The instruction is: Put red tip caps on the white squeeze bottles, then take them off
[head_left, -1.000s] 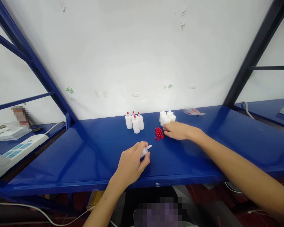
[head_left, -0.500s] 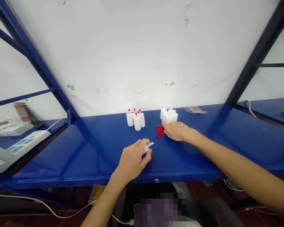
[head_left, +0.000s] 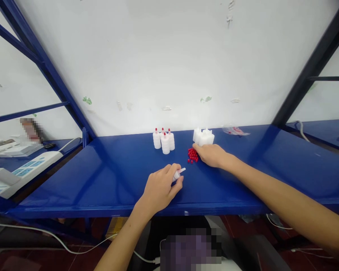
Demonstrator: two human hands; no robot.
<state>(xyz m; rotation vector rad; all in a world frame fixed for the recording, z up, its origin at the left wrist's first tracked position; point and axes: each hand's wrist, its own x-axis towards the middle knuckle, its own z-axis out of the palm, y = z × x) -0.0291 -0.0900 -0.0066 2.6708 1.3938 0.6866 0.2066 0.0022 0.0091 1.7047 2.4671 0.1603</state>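
Observation:
My left hand [head_left: 160,189] is closed around a small white squeeze bottle [head_left: 176,175] whose bare nozzle points up and to the right; most of its body is hidden by my fingers. At the edge of a pile of red caps [head_left: 192,154], my right hand [head_left: 211,155] has its fingers drawn together. Whatever may be between those fingertips is hidden. Behind this hand stands a group of white bottles without red caps [head_left: 206,138]. Several white bottles with red caps [head_left: 165,145] stand upright, left of the pile.
The blue table [head_left: 115,173] runs up to a white wall. A clear plastic bag [head_left: 235,130] with red bits lies at the back right. Blue frame posts [head_left: 53,79] rise on both sides. A white power strip [head_left: 31,169] is at the far left.
The camera view has shifted slightly, moving the scene a little right and up. My right hand has moved very slightly at the red caps; my left hand still holds the bottle.

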